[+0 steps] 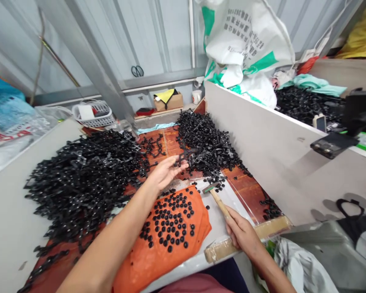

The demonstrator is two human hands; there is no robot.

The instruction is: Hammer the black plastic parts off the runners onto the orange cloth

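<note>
My left hand (167, 173) reaches over the middle of the table with its fingers pinched on a small black plastic part (183, 158). Behind those fingertips rises a heap of black parts (207, 142). My right hand (240, 228) is wrapped round the wooden handle of a small hammer (218, 199). The hammer's head points left, above a pale sheet (227, 199) beside loose black discs. Between my arms lies an orange cloth (195, 240) with many small round black pieces (171, 221) scattered on it.
A larger heap of black parts (85, 175) covers the left side. A grey partition (262, 150) borders the table on the right, with a phone mount (335, 142) at its top. At the back stand a white basket (94, 118), a cardboard box (169, 101) and a mug (197, 96).
</note>
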